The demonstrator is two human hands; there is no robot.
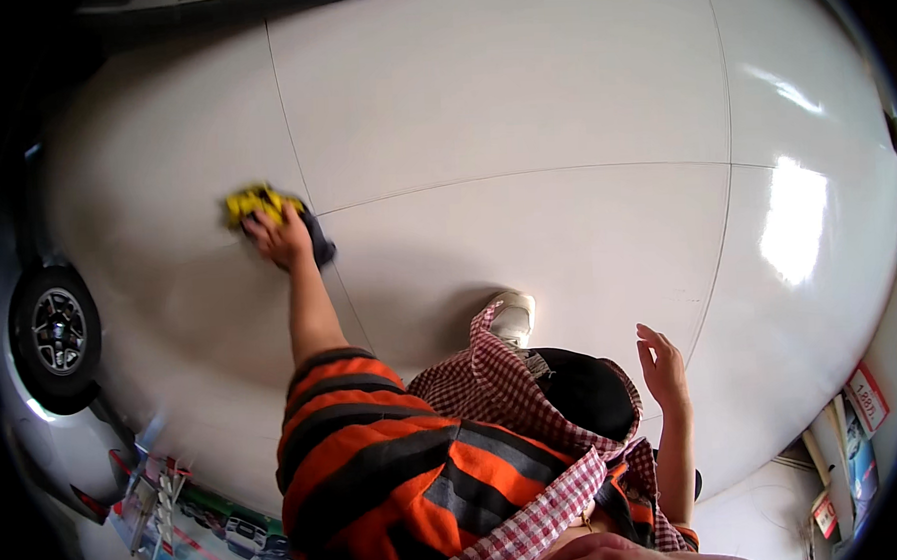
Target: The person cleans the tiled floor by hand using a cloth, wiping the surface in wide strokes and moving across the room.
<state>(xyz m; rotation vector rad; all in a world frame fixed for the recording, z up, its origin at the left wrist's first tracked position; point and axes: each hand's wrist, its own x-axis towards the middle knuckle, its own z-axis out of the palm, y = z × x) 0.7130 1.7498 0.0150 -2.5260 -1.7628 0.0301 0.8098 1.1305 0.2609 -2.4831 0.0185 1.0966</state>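
My left hand point(285, 242) is stretched far out to the left and grips a bunched yellow and dark cloth point(265, 198). The cloth is slightly blurred and appears to lie against the glossy white tiled floor point(523, 89), close to a tile joint. My right hand point(661, 368) hangs at my right side, fingers loosely bent, with nothing in it. Between the two hands, a pale shoe point(514, 318) of mine stands on the floor. A red and white checked apron point(453, 385) hangs in front of me.
At the left stands a silver car point(74, 465) with a black tyre and alloy wheel point(56, 331). Display boards point(220, 545) with car pictures lean at the lower left. Signs point(867, 400) line the right edge. A dark vehicle edge point(256, 4) runs along the top.
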